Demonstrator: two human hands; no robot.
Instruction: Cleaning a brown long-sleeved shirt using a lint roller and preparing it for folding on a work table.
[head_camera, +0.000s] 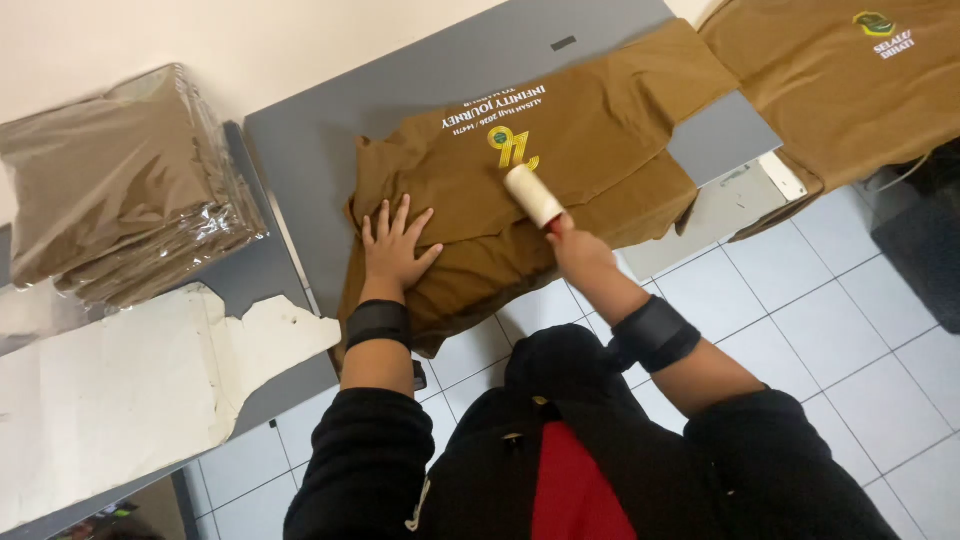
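Note:
A brown shirt (600, 130) with a yellow emblem and white print lies spread on a grey table (320, 150). My left hand (395, 248) presses flat on the shirt's near left part, fingers apart. My right hand (578, 250) grips the red handle of a lint roller (533, 195), whose cream roll rests on the shirt just below the emblem. Both wrists wear black bands.
A stack of brown shirts in clear plastic bags (120, 185) sits at the left. Torn white paper (120, 390) covers a lower surface. Another brown shirt (850, 80) lies at the top right. White floor tiles (860, 330) show below.

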